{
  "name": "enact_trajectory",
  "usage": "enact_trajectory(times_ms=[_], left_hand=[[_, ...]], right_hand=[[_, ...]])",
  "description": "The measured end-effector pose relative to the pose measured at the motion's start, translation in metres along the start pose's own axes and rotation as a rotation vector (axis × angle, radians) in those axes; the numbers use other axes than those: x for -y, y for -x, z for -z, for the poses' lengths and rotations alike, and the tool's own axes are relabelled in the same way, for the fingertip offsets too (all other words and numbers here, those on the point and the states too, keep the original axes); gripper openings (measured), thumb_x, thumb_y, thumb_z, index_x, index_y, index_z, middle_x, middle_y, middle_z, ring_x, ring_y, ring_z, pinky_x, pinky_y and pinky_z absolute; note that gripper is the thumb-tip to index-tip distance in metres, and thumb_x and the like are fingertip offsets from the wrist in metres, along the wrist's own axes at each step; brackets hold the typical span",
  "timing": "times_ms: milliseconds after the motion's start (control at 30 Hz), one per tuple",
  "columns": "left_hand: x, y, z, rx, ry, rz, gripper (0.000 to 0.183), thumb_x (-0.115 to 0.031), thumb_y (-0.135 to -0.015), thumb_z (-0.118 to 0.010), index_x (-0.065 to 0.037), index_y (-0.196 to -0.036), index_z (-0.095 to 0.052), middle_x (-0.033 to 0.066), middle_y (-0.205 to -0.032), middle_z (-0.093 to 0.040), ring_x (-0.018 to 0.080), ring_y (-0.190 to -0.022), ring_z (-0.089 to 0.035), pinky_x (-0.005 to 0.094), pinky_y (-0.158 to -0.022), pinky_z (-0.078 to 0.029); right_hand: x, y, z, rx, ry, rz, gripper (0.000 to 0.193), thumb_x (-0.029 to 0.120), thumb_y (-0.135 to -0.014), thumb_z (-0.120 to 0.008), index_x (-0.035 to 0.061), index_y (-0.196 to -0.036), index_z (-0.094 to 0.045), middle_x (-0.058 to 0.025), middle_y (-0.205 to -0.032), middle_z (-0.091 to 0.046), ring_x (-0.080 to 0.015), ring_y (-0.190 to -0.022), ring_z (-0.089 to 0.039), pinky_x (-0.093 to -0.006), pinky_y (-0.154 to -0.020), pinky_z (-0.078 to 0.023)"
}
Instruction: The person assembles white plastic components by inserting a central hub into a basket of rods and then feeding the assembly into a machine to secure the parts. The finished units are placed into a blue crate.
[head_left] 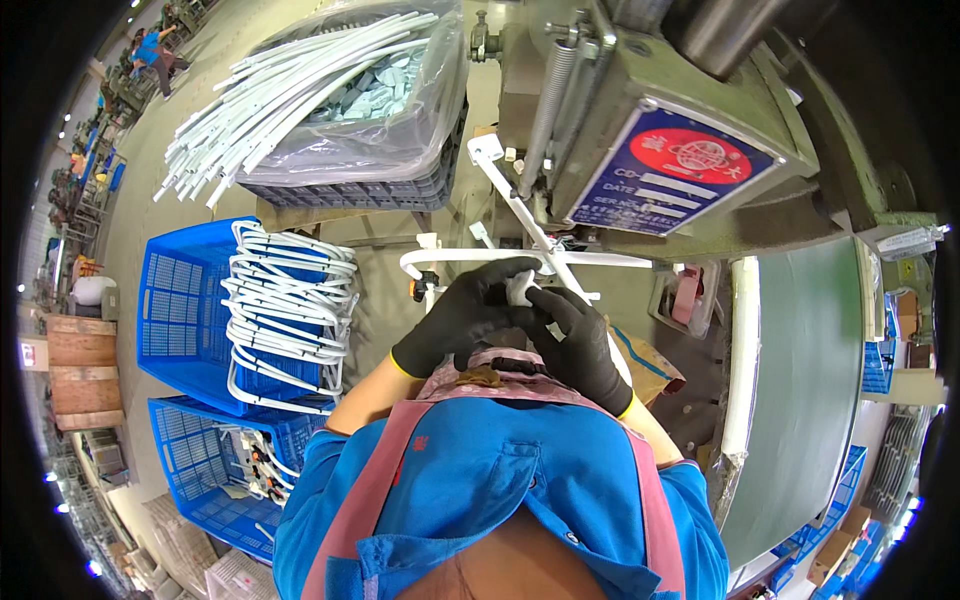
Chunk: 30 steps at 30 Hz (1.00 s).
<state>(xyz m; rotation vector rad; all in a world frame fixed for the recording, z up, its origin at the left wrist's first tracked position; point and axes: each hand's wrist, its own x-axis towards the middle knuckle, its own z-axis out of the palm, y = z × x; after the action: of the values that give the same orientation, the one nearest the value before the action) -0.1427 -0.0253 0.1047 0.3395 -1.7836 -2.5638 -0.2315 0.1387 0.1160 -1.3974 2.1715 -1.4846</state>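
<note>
Both my hands wear black gloves and meet in front of my chest, around a small white part whose exact shape the fingers partly hide. My left hand curls its fingers against its left side. From the other side my right hand pinches it between thumb and fingers. Just beyond them a bent white tube lies crosswise at the machine. A straight white bar with a square end runs slantwise across it. Beside my left hand, a dark clamp-like piece sits by the tube's bend.
A grey machine with a spring rises ahead on the right. Bent white tubes fill a blue basket at left. Behind it, straight tubes lie over a lined crate. A green conveyor belt runs along my right.
</note>
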Motion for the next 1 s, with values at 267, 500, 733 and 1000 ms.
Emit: enact_trajectory(times_ms=[267, 500, 733, 1000], left_hand=[[0.003, -0.06, 0.003, -0.193, -1.236, -0.617, 0.059, -0.02, -0.064, -0.079, -0.001, -0.116, -0.059, 0.019, -0.108, -0.062, 0.0382, -0.1, -0.059, 0.044, -0.09, -0.046], [0.009, -0.083, 0.011, -0.023, -1.345, -0.894, 0.053, -0.015, -0.061, -0.078, -0.003, -0.109, -0.063, 0.0162, -0.104, -0.066, 0.0342, -0.089, -0.064, 0.043, -0.078, -0.052], [0.011, -0.061, 0.021, -0.309, -1.356, -0.794, 0.069, -0.021, -0.061, -0.081, -0.01, -0.125, -0.056, 0.0146, -0.095, -0.06, 0.0349, -0.087, -0.06, 0.0417, -0.073, -0.049], [0.005, -0.052, 0.061, -0.101, -1.166, -0.359, 0.078, -0.024, -0.072, -0.073, -0.017, -0.142, -0.04, 0.0141, -0.103, -0.065, 0.0289, -0.09, -0.065, 0.0389, -0.075, -0.051]], right_hand=[[-0.033, 0.04, 0.04, -0.093, 0.617, -0.145, 0.043, 0.024, -0.079, -0.068, 0.0027, -0.115, -0.057, -0.0181, -0.114, -0.06, -0.0371, -0.1, -0.057, -0.0471, -0.084, -0.045], [-0.049, 0.072, 0.036, 0.018, 0.551, -0.411, 0.032, 0.026, -0.086, -0.061, 0.0129, -0.115, -0.06, -0.0136, -0.096, -0.065, -0.0345, -0.081, -0.063, -0.0417, -0.066, -0.05], [-0.065, 0.074, 0.04, -0.15, 0.591, -0.456, 0.018, 0.025, -0.08, -0.067, 0.0117, -0.093, -0.067, -0.012, -0.082, -0.065, -0.032, -0.075, -0.063, -0.0404, -0.063, -0.049], [-0.083, 0.073, 0.041, -0.287, 0.758, -0.474, 0.01, 0.017, -0.072, -0.069, 0.0134, -0.081, -0.068, -0.0086, -0.076, -0.064, -0.0296, -0.07, -0.063, -0.0394, -0.059, -0.048]])
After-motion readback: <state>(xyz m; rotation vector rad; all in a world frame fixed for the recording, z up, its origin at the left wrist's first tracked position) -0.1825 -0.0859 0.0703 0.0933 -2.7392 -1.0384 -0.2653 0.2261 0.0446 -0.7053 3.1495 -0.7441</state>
